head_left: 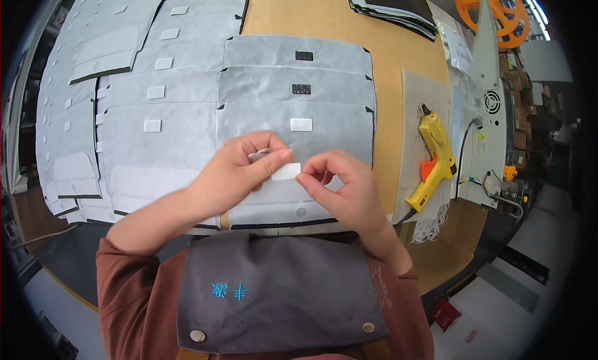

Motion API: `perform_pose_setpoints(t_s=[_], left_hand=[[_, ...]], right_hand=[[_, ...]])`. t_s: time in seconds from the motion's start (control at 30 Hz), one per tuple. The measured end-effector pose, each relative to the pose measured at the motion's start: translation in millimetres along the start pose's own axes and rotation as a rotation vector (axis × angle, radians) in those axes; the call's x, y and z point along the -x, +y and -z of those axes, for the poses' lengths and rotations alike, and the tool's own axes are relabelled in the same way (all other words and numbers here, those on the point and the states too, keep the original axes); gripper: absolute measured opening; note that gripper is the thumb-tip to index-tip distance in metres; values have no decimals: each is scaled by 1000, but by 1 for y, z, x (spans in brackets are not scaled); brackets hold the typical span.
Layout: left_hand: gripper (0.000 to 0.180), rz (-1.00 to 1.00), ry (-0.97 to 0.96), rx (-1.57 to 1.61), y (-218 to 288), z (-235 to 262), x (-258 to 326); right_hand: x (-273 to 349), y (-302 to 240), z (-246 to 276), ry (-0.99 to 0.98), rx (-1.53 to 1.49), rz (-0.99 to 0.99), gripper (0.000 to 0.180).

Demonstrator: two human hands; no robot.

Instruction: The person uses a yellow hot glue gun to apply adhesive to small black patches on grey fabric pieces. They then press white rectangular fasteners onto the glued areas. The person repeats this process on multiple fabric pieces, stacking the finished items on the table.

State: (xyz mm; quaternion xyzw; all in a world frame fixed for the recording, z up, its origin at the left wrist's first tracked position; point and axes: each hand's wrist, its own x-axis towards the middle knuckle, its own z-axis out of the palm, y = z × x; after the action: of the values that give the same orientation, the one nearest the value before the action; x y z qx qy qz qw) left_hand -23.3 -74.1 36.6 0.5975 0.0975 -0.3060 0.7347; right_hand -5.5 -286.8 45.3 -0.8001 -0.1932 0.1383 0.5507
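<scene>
Head view, looking down: both hands meet over the nearest grey sheet (261, 201) on the desk (311, 14), with a small white rectangular patch (286, 171) between them. The left hand (240, 173) pinches the patch's left end between thumb and forefinger, fingers closed narrow. The right hand (342, 185) sits just right of it, its fingertips (305, 179) curled at the patch's right edge; whether they grip it or only touch it I cannot tell. The patch lies with its long axis left to right, spanning the gap between the hands, slightly above the sheet. A yellow glue gun (436, 157) rests well off to the right, nearer the right hand.
</scene>
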Motion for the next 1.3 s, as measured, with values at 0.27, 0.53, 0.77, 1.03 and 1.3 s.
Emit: perform_pose_setpoints(t_s=[0.27,0.53,0.77,1.03,1.3], left_hand=[[16,-312,151,-443,33,36,-54],[10,-432,168,-579,28,39,-55],[7,-561,150,-575,24,39,-60],[15,-766,468,-1057,17,42,-67],[31,-927,483,-1351,2,40,-74]], right_hand=[[-71,18,8,122,45,-193,12],[-76,20,6,43,32,-37,10],[-78,22,9,63,28,-63,11],[-94,30,6,186,48,-256,12],[-96,46,2,235,188,-277,14]])
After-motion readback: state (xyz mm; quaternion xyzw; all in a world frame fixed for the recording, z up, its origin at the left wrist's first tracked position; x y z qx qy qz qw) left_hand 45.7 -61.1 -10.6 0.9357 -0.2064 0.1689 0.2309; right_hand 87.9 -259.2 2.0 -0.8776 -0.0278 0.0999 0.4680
